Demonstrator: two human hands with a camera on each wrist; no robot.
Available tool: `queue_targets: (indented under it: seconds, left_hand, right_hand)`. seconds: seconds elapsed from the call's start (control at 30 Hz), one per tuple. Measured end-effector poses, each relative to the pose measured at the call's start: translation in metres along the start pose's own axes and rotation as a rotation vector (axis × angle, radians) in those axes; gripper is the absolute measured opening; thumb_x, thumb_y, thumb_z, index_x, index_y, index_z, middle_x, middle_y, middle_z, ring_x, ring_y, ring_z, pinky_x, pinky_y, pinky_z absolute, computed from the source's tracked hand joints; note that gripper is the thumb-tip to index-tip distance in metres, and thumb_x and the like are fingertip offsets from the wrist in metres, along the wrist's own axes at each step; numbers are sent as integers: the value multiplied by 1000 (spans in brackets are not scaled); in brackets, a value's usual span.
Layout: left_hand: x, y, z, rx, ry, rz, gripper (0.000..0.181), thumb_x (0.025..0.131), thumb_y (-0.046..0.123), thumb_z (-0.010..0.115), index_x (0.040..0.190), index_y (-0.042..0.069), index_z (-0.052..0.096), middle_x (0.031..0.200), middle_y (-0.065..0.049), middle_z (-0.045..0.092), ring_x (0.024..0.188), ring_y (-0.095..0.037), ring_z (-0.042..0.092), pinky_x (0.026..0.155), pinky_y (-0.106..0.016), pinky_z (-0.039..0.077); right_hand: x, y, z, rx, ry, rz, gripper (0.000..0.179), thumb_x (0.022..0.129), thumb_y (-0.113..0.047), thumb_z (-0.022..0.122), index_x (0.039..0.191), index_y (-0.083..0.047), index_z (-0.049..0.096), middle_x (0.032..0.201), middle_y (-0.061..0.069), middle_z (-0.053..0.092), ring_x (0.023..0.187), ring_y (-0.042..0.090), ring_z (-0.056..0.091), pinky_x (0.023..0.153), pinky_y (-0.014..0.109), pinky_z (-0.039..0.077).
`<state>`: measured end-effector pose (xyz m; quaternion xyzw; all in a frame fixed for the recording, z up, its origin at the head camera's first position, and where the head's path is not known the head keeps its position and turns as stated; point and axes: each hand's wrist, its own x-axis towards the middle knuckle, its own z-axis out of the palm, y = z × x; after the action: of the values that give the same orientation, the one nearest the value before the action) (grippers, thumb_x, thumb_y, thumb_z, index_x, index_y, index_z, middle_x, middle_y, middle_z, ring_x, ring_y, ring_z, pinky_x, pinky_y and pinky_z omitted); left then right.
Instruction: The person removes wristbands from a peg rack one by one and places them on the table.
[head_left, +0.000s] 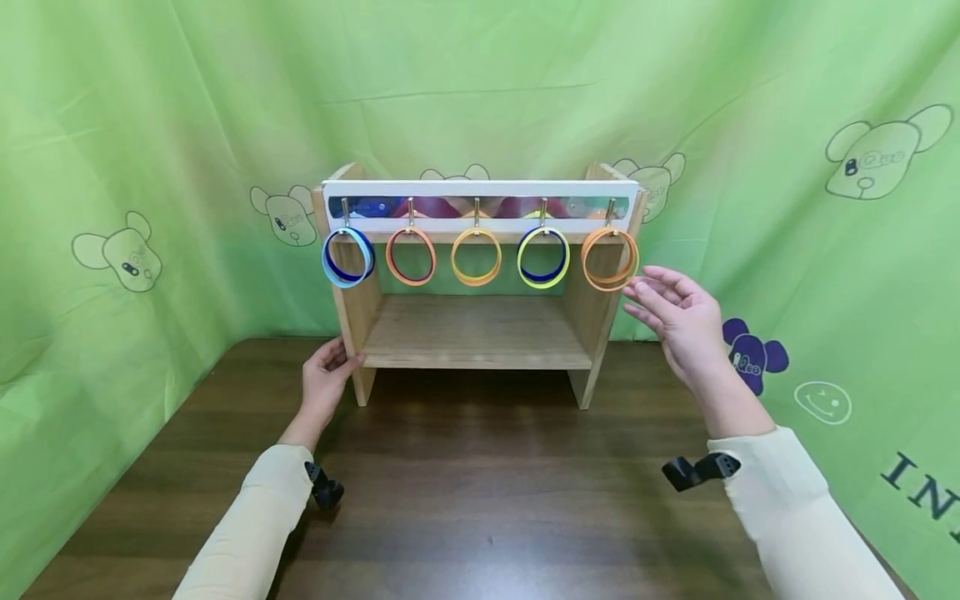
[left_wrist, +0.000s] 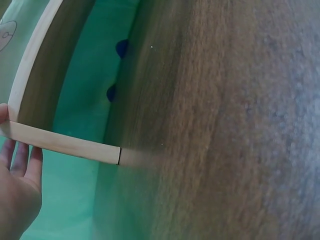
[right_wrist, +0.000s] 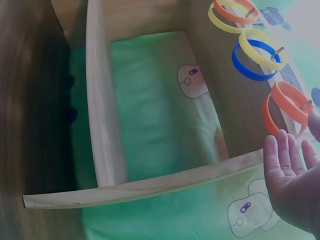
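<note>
A small wooden shelf rack stands on the table, with a row of hooks along its white front rail. Pairs of coloured rings hang from the hooks: blue at far left, red-orange, yellow-orange, yellow with dark blue, and orange rings at far right. Low on the rack's left side panel, my left hand holds on, thumb on one side and fingers on the other. My right hand is held up, fingers extended, fingertips right by the orange rings.
A brown wood-grain table spreads in front of the rack. Green curtain with printed bear heads hangs behind and at both sides. Each sleeve cuff carries a black wrist camera, the right one sticking inward.
</note>
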<state>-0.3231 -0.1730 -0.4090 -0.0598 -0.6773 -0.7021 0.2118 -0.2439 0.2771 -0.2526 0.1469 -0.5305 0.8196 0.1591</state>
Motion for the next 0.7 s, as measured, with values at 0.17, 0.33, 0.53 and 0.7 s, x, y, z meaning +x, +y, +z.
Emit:
queue_targets:
  seconds: [0.17, 0.33, 0.53, 0.7]
  left_hand:
    - [0, -1, -1, 7, -8, 10, 40, 88, -6, 67, 127, -9, 57, 121, -29, 58, 95, -8, 59, 79, -17, 50]
    - [0, -1, 0, 27, 2, -6, 39, 88, -5, 68, 125, -9, 58, 120, -27, 59, 95, -8, 59, 78, -17, 50]
    - [1, -3, -2, 28, -11, -27, 40, 88, -3, 68, 127, -7, 57, 123, -26, 58, 97, -10, 58, 79, -18, 50]
    - [1, -4, -3, 34, -20, -33, 41, 88, -2, 68, 128, -6, 57, 124, -25, 58, 100, -11, 58, 80, -18, 50]
  right_hand:
    - [4, 2, 4, 9, -7, 7, 23, 86, 5, 70, 108, 1, 65, 97, 13, 69, 88, 19, 69, 81, 32, 55]
    - [5, 2, 8, 23, -32, 13, 24, 86, 6, 70, 109, 3, 62, 97, 13, 70, 87, 19, 69, 81, 33, 54]
    - [6, 1, 13, -45, -5, 54, 33, 85, -1, 73, 116, 3, 61, 98, 11, 71, 88, 19, 70, 78, 31, 56]
    - [8, 0, 15, -51, -3, 75, 38, 85, -3, 74, 119, 4, 60, 97, 11, 72, 85, 19, 71, 77, 31, 56]
